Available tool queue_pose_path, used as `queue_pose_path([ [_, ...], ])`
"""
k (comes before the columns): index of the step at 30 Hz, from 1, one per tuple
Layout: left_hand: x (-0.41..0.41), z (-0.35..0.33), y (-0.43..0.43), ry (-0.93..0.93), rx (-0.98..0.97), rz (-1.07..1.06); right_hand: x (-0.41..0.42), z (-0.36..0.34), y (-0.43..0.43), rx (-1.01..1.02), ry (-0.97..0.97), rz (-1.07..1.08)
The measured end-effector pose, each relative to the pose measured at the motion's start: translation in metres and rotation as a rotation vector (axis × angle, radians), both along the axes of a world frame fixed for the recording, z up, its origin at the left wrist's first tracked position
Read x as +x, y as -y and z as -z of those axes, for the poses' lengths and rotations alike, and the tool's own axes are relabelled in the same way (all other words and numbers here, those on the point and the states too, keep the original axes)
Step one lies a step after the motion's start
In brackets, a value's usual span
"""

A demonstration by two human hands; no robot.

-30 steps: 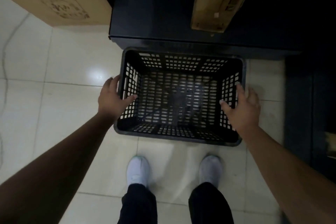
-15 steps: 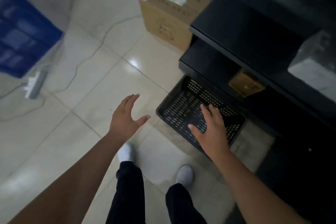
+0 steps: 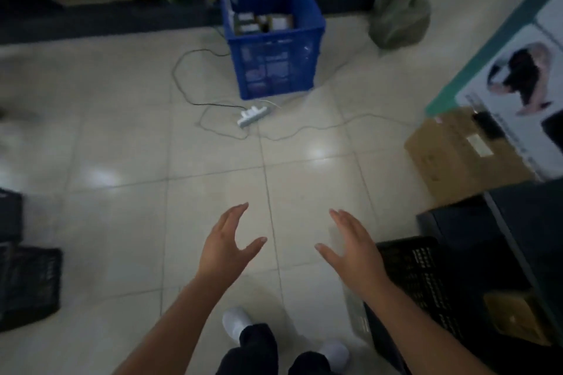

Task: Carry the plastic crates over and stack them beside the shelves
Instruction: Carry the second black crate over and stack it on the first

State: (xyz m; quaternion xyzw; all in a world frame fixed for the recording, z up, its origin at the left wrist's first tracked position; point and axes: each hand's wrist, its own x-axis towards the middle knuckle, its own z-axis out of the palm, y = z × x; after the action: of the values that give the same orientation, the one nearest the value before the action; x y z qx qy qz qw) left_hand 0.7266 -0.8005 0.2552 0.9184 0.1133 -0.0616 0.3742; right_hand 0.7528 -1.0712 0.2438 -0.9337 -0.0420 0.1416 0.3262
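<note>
Both the left hand (image 3: 227, 248) and right hand (image 3: 355, 248) hang empty with fingers spread wide, since the black crate (image 3: 426, 280) sits beside the shelves (image 3: 524, 222), apparently placed.

Blue crate (image 3: 274, 39), black perforated crate (image 3: 426, 277), brown cardboard box (image 3: 457, 158), white shoes (image 3: 234, 321).

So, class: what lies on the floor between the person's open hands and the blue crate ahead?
In the head view, between the hands and the blue crate lie bare tiles, then a white power strip with trailing cables.
</note>
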Motion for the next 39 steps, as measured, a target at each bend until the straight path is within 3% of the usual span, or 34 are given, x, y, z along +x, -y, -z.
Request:
queue_pose_path([
  [8,-0.072,-0.044,-0.203,-0.011,-0.011,-0.304,0.019,-0.056,-0.225,0.022,-0.054,-0.431],
  [16,-0.164,-0.056,-0.327,-0.065,-0.086,-0.857,0.027,-0.069,-0.447,0.062,-0.089,-0.883],
  [25,-0.190,-0.066,-0.445,0.095,-0.135,-1.456,0.059,-0.067,-0.679,0.094,-0.113,-1.301],
  [32,-0.204,-0.060,-0.505,0.165,-0.202,-1.732,0.052,-0.082,-0.827,0.043,-0.097,-1.525],
  [39,-0.237,-0.025,-0.608,0.189,-0.253,-1.857,0.001,-0.071,-0.972,0.011,0.032,-1.715],
])
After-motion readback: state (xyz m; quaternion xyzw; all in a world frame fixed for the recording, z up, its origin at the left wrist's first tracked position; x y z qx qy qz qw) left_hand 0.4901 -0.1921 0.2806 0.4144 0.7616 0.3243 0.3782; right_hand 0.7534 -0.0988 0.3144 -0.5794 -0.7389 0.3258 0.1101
